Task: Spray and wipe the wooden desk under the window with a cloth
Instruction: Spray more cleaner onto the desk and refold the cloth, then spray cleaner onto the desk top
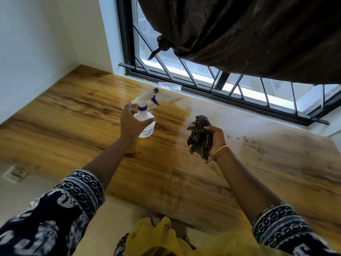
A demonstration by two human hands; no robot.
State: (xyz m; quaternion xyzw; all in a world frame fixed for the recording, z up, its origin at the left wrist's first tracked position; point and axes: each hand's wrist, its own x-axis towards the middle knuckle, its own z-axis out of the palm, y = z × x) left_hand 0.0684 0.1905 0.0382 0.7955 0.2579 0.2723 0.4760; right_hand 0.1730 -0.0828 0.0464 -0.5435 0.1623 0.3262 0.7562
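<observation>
Item: our left hand [132, 122] grips spray bottle [145, 124], label print unreadable; our right hand [215, 140] clutches striped cloth [200, 134] above tabletop [73, 115].

Daylight from the window [193, 71] glares off the desk [203, 111]; wide-angle bending, soft edges.

You are facing a black-framed window [184, 74] with diagonal grille bars; daylight is entering through it. A dark knotted curtain [249, 34] is hanging across its upper part. White walls [36, 43] are meeting at your left.
</observation>
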